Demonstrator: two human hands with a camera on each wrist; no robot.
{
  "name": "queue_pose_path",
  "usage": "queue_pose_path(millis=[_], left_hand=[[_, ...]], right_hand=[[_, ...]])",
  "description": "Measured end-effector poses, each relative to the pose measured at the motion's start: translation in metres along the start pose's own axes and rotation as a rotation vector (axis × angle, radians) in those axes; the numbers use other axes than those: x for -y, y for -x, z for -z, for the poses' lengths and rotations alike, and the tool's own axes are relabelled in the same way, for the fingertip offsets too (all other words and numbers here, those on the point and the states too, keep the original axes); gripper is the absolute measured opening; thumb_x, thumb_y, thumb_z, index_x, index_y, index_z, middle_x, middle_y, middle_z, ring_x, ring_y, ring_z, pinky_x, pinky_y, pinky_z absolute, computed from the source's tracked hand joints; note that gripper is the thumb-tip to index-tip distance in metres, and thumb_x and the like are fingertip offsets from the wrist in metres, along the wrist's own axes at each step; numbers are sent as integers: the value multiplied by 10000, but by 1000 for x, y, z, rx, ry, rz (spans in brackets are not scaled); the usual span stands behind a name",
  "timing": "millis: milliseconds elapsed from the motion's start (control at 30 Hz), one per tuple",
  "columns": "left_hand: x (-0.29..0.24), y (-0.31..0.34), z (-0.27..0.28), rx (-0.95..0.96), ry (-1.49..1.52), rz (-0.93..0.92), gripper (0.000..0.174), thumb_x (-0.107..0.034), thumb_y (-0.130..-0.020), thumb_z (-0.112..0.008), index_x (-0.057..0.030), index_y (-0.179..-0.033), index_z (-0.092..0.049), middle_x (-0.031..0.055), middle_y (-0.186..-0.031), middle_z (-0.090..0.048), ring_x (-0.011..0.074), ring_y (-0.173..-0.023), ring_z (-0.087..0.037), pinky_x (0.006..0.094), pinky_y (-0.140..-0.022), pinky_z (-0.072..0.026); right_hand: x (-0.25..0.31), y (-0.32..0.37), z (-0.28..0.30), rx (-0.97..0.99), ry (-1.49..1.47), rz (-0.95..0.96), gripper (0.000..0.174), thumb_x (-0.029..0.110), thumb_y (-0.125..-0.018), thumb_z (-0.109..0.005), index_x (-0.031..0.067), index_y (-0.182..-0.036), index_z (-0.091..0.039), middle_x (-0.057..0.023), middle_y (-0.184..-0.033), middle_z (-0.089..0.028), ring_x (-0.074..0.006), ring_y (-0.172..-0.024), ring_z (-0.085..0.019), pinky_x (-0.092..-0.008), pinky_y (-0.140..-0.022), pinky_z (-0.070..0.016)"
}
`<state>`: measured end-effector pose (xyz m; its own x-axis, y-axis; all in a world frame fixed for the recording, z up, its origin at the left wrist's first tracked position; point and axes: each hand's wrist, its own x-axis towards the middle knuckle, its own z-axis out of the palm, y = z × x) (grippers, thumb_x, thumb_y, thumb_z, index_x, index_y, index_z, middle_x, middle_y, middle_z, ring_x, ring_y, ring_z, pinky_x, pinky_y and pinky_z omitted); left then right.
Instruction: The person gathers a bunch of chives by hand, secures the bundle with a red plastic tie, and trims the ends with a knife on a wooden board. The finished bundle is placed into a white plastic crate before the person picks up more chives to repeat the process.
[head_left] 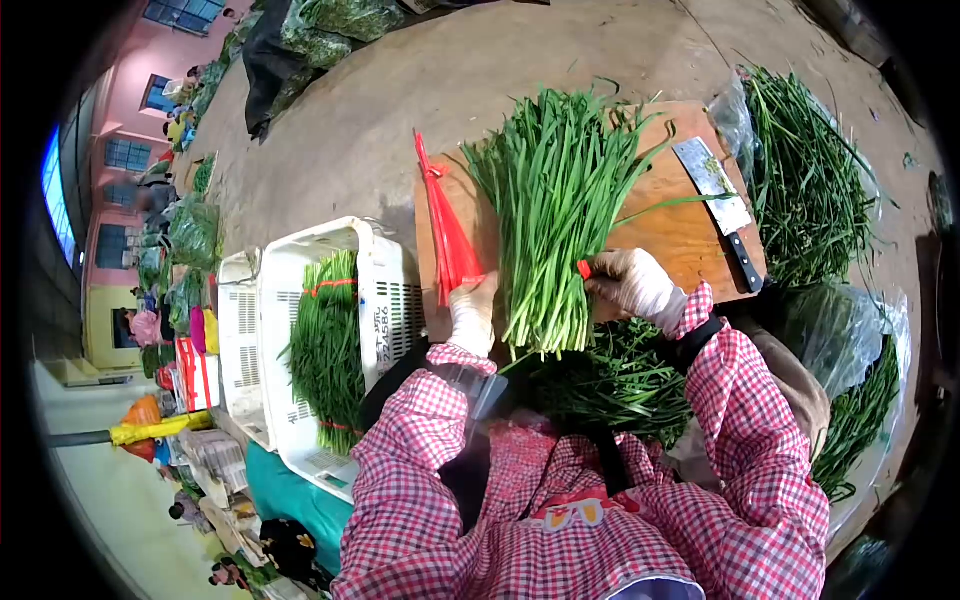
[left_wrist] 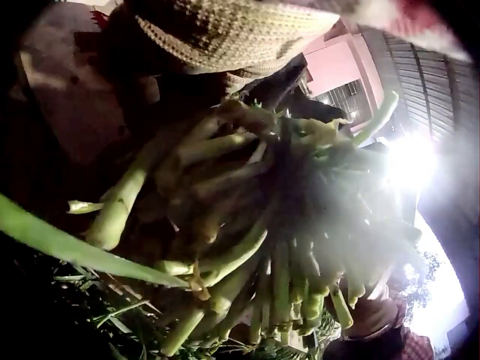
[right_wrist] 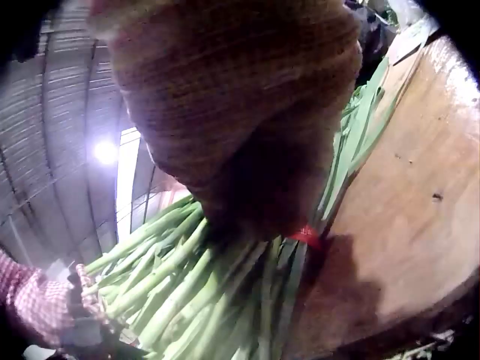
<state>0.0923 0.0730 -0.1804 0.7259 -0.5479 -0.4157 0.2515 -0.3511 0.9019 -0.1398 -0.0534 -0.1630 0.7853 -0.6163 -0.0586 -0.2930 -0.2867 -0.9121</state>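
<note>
A thick bunch of garlic chives [head_left: 560,220] lies on a wooden board [head_left: 680,235], pale cut ends toward the person. At its right side my gloved right hand [head_left: 632,280] pinches a red plastic strip [head_left: 584,268]; in the right wrist view the red strip [right_wrist: 306,237] shows beside the stalks. My gloved left hand [head_left: 474,312] is at the bunch's left side, over the lower end of a bundle of red plastic strips [head_left: 448,235]. Its fingers are mostly hidden, and I cannot tell what they hold. The left wrist view shows the stalk ends [left_wrist: 285,292] close up.
A cleaver [head_left: 718,205] lies on the board's right part. Left of the board, a white crate [head_left: 392,300] holds chives tied with red bands. Loose chives [head_left: 805,180] lie on plastic at the right, and more greens [head_left: 620,385] sit below the board, near the person's lap.
</note>
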Motion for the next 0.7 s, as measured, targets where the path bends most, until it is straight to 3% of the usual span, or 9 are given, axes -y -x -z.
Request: queue_pose_path(millis=[67, 167, 200, 233, 267, 333, 367, 400, 700], left_hand=[[-1, -1, 4, 10, -106, -62, 144, -144, -846, -698, 0, -848, -703, 28, -789, -669, 138, -710, -577, 308, -704, -461], [-15, -7, 2, 116, -402, -238, 178, -155, -843, -681, 14, -787, -693, 15, -668, -653, 134, -622, -565, 326, -627, -459], [-29, -3, 1, 156, -513, -151, 218, -191, -842, -670, 16, -773, -684, 87, -625, -652, 199, -552, -579, 369, -575, -454], [-30, -11, 2, 198, -644, -246, 220, -186, -856, -663, 6, -751, -671, 48, -595, -617, 153, -529, -538, 341, -540, -428], [-30, -18, 1, 242, -776, -342, 228, -182, -869, -656, -3, -728, -659, 8, -566, -583, 107, -507, -497, 313, -505, -402], [-52, -9, -14, 261, -946, -418, 288, -222, -874, -643, 13, -707, -646, 67, -546, -583, 137, -501, -524, 337, -521, -422], [-60, -3, -18, 266, -1030, -457, 319, -243, -877, -636, 21, -697, -640, 96, -536, -583, 151, -497, -538, 349, -529, -433], [-60, -1, -20, 247, -938, -434, 369, -301, -848, -599, 20, -672, -648, 237, -665, -593, 405, -663, -618, 471, -636, -472], [-61, -13, -31, 133, -1086, -474, 357, -297, -856, -575, 23, -737, -681, 239, -776, -644, 383, -777, -655, 458, -726, -506]], right_hand=[[-3, 0, -1, -49, 64, 52, 173, 178, -816, -711, 51, -927, -673, -176, -743, -633, -344, -688, -628, -405, -637, -492], [-2, -2, 6, 21, 132, 74, 193, 185, -828, -690, 73, -984, -679, -162, -756, -651, -341, -705, -636, -403, -653, -502], [5, -4, 9, 42, 171, 89, 196, 182, -831, -684, 79, -998, -680, -158, -761, -655, -342, -704, -634, -400, -656, -505], [15, -7, 13, 169, 191, -102, 220, 199, -835, -664, 102, -1031, -683, -162, -800, -665, -352, -734, -641, -406, -677, -517], [18, -12, 12, 165, 236, -32, 221, 204, -837, -657, 107, -1033, -684, -163, -810, -667, -353, -745, -646, -411, -683, -519], [24, -18, 12, 165, 324, 106, 224, 213, -839, -641, 117, -1037, -686, -167, -831, -670, -353, -768, -654, -421, -696, -523], [31, -18, 8, 114, 332, 119, 190, 205, -812, -674, 65, -939, -695, -149, -820, -672, -336, -780, -655, -402, -696, -512], [35, -18, 4, 95, 290, 125, 191, 204, -814, -673, 61, -940, -692, -149, -806, -668, -335, -771, -652, -400, -693, -512], [46, -29, -3, -31, 258, 195, 179, 182, -822, -650, 73, -955, -698, -155, -813, -673, -333, -769, -660, -394, -703, -523]])
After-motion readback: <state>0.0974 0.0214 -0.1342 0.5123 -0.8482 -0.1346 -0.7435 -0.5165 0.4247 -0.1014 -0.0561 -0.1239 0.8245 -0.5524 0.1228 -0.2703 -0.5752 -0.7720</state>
